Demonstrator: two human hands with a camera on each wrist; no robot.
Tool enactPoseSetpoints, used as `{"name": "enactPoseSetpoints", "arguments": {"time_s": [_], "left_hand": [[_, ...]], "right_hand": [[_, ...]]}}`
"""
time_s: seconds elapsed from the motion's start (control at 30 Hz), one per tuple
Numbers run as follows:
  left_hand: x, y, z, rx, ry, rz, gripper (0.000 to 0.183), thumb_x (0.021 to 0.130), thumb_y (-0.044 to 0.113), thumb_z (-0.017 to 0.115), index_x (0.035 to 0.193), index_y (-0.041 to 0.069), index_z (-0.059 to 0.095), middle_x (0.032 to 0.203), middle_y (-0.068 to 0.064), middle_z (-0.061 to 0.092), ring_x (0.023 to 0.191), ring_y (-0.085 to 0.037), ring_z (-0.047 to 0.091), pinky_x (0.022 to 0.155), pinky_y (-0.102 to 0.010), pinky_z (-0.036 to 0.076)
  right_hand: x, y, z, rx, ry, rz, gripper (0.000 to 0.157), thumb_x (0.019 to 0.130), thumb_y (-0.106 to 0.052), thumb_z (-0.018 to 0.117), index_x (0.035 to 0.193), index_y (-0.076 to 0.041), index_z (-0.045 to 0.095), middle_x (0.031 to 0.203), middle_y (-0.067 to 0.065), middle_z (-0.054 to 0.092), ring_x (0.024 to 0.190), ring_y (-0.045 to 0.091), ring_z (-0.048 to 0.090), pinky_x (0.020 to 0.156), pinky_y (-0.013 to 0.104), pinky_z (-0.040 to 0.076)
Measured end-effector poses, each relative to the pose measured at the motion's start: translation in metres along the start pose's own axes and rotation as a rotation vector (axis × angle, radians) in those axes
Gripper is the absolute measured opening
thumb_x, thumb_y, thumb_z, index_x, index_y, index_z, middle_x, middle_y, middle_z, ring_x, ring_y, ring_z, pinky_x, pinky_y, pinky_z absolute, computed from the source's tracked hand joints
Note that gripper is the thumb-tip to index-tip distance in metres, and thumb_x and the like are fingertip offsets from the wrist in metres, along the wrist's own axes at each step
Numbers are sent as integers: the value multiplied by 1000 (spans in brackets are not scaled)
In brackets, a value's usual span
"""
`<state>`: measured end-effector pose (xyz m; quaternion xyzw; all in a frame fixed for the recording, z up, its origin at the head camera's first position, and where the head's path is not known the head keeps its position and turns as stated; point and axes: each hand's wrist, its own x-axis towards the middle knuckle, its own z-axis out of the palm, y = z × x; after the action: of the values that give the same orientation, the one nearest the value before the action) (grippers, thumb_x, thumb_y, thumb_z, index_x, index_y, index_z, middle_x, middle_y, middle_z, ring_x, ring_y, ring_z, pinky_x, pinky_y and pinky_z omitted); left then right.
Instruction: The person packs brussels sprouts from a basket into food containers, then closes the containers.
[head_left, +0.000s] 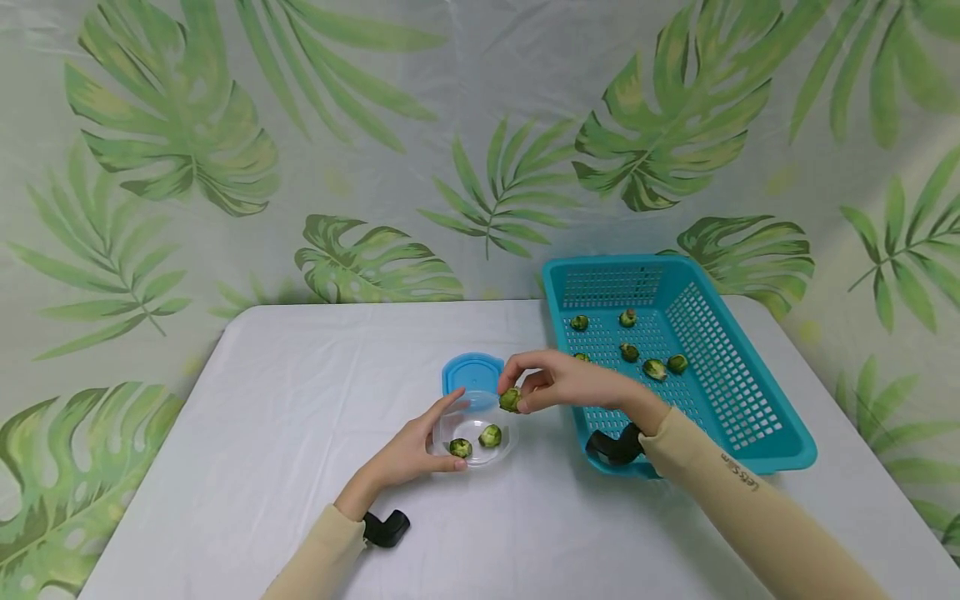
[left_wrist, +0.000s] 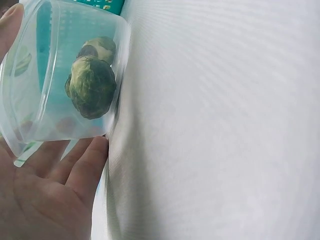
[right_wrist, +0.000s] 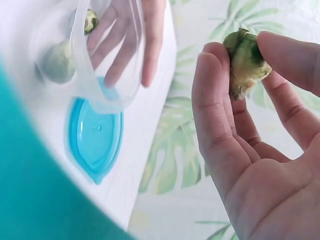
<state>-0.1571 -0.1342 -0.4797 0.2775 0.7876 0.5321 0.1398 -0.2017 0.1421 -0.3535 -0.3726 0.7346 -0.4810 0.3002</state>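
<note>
Sprout (head_left: 510,400), single, pinched at the rim of a clear tub (head_left: 472,428)

Head view. Right hand (head_left: 558,382): thumb and fingertips clamped on the sprout, at the tub's far right edge; height above the rim cannot be told. Left hand (head_left: 408,450): thumb and fingers apart, laid fairly straight about the tub's left side. Tub contents: two sprouts (head_left: 491,436), on its floor. Lid (head_left: 474,371): blue, flat on the white tablecloth (head_left: 187,467), beyond the tub. Basket (head_left: 752,358): teal, pierced walls and base, at least six sprouts (head_left: 655,369) within. Step in hand, as judged: bringing one sprout to the tub. Next move would call for lowering it inside the rim and parting the pinch, the left hand bracing the light tub.

Left wrist view. Tub: translucent plastic, smooth, flared sides, lipped rim; base on the cloth. Sprouts inside: one overlapping the other from this angle; nearer one rounded, dark green, wrapped in veined leaves.

Right wrist view. Held sprout: small, knobbly, tapering to a rough, brownish stem end; leaves layered, yellow-green. Lid: shiny plastic, raised border, a pointed corner towards the camera. Basket: blurred teal edge only. Backdrop (right_wrist: 172,135): pale sheet, leaf print.
</note>
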Motion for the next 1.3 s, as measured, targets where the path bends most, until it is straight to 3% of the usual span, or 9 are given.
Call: {"name": "enactPoseSetpoints", "arguments": {"time_s": [0.27,0.6,0.83,1.0,1.17,1.3], "left_hand": [[0,-2,0,12,6,-5,95,81,19,78,154,16,18,150,-6,36,140,-23,24,100,-53,33],[-1,1,0,49,11,-18,95,82,21,78,154,24,17,150,2,37,140,-21,24,98,-50,34],[-1,0,-1,45,5,-13,95,82,23,78,155,18,16,150,0,37,140,-22,23,99,-50,34],[-1,-1,-1,43,4,-9,95,82,24,78,155,18,16,150,-2,37,140,-22,24,99,-50,35],[0,-2,0,35,6,-5,96,81,24,79,155,17,16,150,-4,37,139,-22,26,100,-50,34],[0,-2,0,30,6,-2,96,81,20,78,154,16,16,150,-6,36,139,-23,25,100,-52,34]], "right_hand": [[12,0,12,-32,-29,11,19,92,-4,59,111,-1,61,109,9,60,83,25,64,80,39,51],[26,4,23,-123,-58,57,19,87,1,61,105,1,65,97,4,60,89,30,56,72,34,52],[30,5,28,-204,-85,91,19,86,3,62,103,-4,67,94,0,61,87,19,55,70,29,51],[33,7,32,-244,-93,123,20,84,8,58,98,-3,68,89,2,62,81,22,57,68,27,51],[34,11,35,-292,-92,175,19,83,10,58,93,-1,69,86,8,64,70,13,58,66,25,50],[32,8,32,-274,-73,167,16,84,8,59,96,2,68,90,13,64,72,13,61,66,26,51]]}}
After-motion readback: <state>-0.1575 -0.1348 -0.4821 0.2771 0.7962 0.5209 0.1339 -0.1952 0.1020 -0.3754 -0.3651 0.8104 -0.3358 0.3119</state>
